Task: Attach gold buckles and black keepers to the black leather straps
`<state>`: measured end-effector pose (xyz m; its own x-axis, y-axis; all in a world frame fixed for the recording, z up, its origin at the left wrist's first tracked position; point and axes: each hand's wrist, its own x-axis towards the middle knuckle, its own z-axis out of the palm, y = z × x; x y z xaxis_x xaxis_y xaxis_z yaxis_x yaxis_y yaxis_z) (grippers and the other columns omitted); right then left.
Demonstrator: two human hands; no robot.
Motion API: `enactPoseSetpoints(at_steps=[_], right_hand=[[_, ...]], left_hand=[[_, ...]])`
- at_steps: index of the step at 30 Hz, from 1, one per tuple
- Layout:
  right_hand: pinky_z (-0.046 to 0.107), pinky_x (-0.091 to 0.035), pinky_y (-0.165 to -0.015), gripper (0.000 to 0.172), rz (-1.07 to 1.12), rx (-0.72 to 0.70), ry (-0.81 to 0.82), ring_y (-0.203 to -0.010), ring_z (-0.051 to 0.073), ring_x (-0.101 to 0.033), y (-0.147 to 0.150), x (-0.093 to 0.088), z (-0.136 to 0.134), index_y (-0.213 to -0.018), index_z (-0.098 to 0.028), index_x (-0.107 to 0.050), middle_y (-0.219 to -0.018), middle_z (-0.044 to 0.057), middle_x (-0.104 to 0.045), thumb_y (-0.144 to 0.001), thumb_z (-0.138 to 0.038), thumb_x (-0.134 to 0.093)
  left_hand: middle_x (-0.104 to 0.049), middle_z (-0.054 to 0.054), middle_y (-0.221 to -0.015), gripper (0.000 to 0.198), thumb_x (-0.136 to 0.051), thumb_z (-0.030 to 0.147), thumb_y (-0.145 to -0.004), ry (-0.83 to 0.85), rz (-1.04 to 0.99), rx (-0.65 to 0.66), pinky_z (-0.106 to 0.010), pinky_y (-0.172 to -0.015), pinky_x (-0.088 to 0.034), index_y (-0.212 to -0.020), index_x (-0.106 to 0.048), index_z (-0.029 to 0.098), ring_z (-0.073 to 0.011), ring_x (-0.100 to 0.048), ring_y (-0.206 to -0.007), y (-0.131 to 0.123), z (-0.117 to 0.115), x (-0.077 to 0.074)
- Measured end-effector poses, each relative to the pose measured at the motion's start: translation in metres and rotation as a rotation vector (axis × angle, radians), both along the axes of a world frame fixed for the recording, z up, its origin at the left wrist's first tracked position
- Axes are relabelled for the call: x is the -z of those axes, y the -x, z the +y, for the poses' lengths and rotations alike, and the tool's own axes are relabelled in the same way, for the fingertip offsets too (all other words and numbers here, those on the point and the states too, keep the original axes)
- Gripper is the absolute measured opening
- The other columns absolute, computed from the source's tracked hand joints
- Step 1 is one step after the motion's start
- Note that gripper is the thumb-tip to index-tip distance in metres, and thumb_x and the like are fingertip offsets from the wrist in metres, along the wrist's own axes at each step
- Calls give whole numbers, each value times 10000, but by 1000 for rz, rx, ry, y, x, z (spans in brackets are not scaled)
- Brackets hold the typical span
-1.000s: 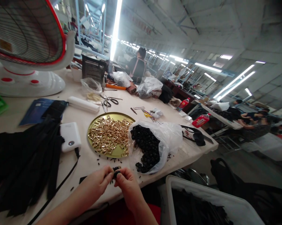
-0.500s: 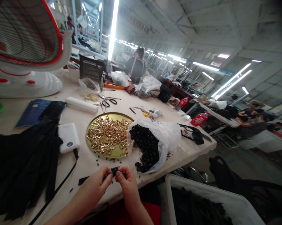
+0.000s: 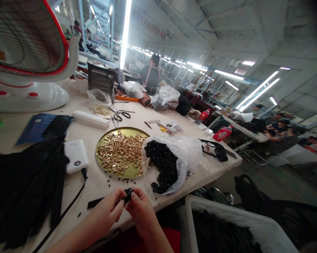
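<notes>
My left hand (image 3: 109,209) and my right hand (image 3: 138,209) meet at the table's near edge, both pinched on a small black piece (image 3: 127,194) with a black strap (image 3: 95,202) trailing left from it. Just beyond the hands lies a round gold tray (image 3: 129,172) heaped with gold metal buckles (image 3: 118,153). To its right an open clear plastic bag (image 3: 187,154) holds a pile of small black parts (image 3: 162,165).
Black straps (image 3: 23,182) are piled at the left beside a white power bank (image 3: 75,156) with a cable. A white and red fan (image 3: 26,56) stands far left. Scissors (image 3: 120,114), bags and bottles lie further back. A white bin (image 3: 227,225) sits lower right. Other people work at the tables behind.
Both hands stay pinched on the black piece and have shifted slightly toward me and left. The view has drifted a little; nothing else on the table moved.
</notes>
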<state>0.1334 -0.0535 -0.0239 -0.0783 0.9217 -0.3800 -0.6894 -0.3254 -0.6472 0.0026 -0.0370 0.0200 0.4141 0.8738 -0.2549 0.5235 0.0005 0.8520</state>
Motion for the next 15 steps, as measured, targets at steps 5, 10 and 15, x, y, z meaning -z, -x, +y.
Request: enactPoseSetpoints(at_steps=[5, 10, 15], right_hand=[[164, -415, -519, 283, 60, -34, 72, -507, 54, -531, -1, -8, 0, -742, -166, -571, -684, -19, -645, -559, -225, -778], [174, -424, -505, 228, 82, -43, 53, -525, 75, -552, -3, -6, 4, -752, -149, -598, -666, -3, -643, -610, -250, -745], [156, -414, -490, 213, 63, 83, 46, -464, 50, -507, -5, -8, 8, -681, -163, -589, -584, -35, -616, -582, -235, -763]], left_hand=[[-506, 54, -603, 182, -335, 327, -804, -24, -8, -65, -254, -587, -401, -877, -458, 214, -155, -529, -578, 0, -4, 3], [-568, 45, -637, 341, -370, 351, -811, -16, -92, -49, -262, -607, -427, -1116, -371, 200, -158, -553, -582, 3, -6, 4], [-577, 50, -633, 224, -430, 415, -774, 92, -120, -94, -229, -502, -408, -866, -408, 212, -127, -514, -493, 7, -3, 5]])
